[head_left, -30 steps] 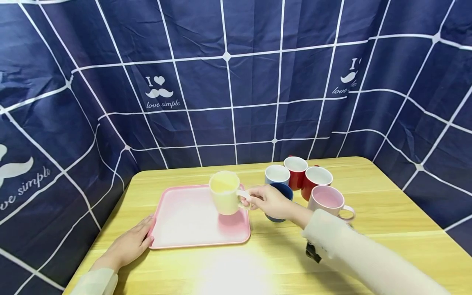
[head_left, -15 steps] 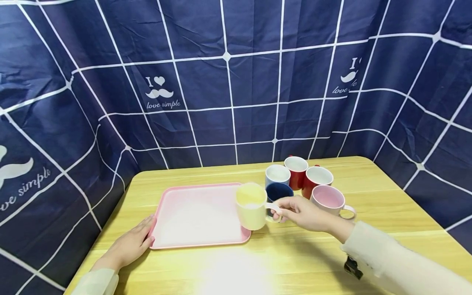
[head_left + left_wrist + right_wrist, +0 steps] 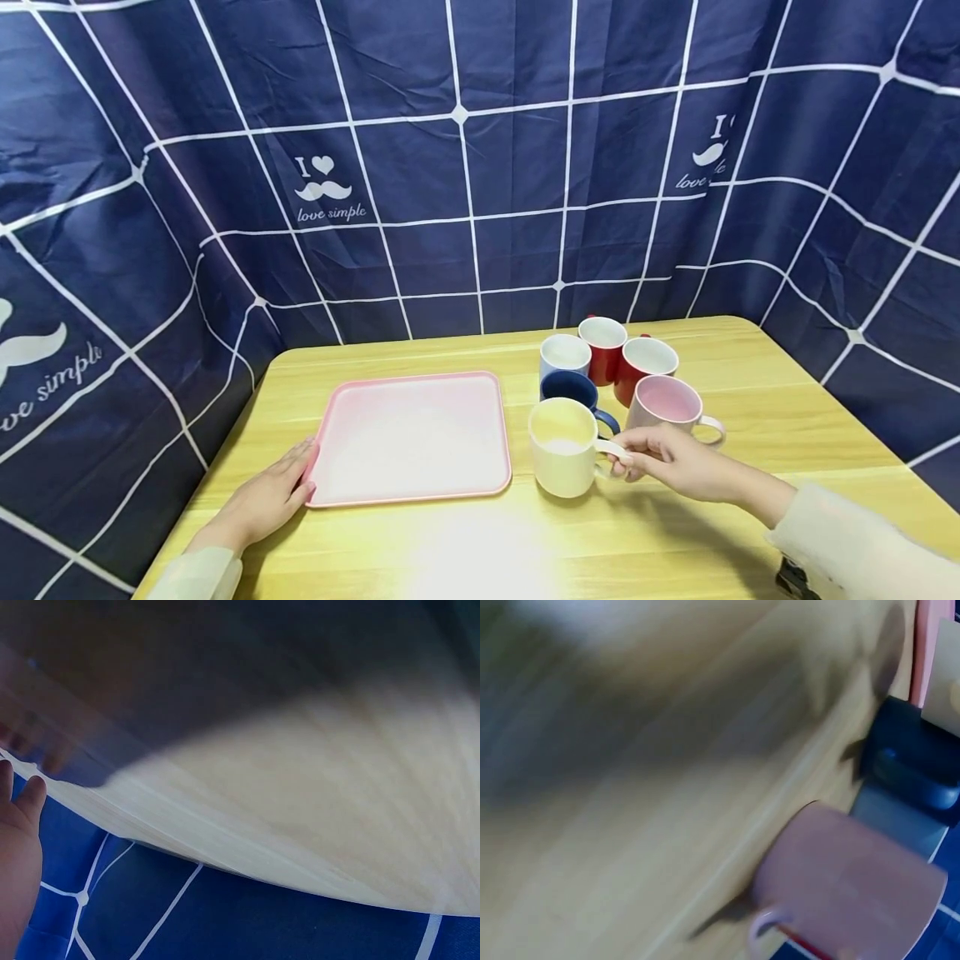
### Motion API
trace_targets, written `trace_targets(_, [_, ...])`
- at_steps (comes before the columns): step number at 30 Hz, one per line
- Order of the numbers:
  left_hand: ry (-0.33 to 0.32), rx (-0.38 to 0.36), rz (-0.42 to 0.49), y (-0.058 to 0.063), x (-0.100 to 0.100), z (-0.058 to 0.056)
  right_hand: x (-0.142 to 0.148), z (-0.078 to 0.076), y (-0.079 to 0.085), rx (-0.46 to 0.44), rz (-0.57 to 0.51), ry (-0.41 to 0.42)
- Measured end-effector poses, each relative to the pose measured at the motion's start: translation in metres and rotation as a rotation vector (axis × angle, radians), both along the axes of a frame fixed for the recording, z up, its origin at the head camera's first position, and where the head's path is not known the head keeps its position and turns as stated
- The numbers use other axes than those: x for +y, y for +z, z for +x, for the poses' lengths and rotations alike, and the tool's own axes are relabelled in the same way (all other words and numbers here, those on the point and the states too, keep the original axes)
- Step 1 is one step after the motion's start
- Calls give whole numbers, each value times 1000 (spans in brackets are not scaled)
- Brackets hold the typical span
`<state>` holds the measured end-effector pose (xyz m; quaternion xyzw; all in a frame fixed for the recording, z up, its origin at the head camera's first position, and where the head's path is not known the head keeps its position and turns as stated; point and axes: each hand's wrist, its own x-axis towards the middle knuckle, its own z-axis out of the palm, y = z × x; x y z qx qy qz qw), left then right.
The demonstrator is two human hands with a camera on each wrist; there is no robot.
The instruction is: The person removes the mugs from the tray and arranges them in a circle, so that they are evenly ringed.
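Note:
My right hand [image 3: 686, 461] pinches the handle of a pale yellow mug [image 3: 564, 468], which is upright just in front of a dark blue mug [image 3: 567, 392]. Whether its base touches the table cannot be told. Only a pale part of the yellow mug [image 3: 943, 679] shows at the right wrist view's edge. My left hand [image 3: 258, 500] lies with straight fingers against the left edge of a pink tray [image 3: 408, 500], which bears nothing. Close behind my right hand stands a pink mug [image 3: 663, 408], large in the right wrist view.
Behind the dark blue mug stand a light blue mug [image 3: 564, 354] and two red mugs, one at the back [image 3: 602, 367] and one nearer [image 3: 628, 385]. They form a tight cluster on the wooden table [image 3: 420, 550]. A navy curtain [image 3: 517, 258] with white lines surrounds the table.
My right hand has carried the yellow mug from over the tray's right part rightward and nearer to me, off the tray, to beside the other mugs. My left hand has stayed put.

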<state>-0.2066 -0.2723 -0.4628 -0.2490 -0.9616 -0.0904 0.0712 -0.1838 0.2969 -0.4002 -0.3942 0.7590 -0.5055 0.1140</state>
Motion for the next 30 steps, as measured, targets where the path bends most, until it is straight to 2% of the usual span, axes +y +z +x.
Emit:
trace_targets(9, [7,0,5,0,1,1,32,10,-8,-10,-83,80])
trace_targets(25, [8,-10,1,1,0,0,66,12,-19,-45,-110,135])
trace_targets(30, [6,-7,1,1,0,1,72,10,-23,-26,-106,126])
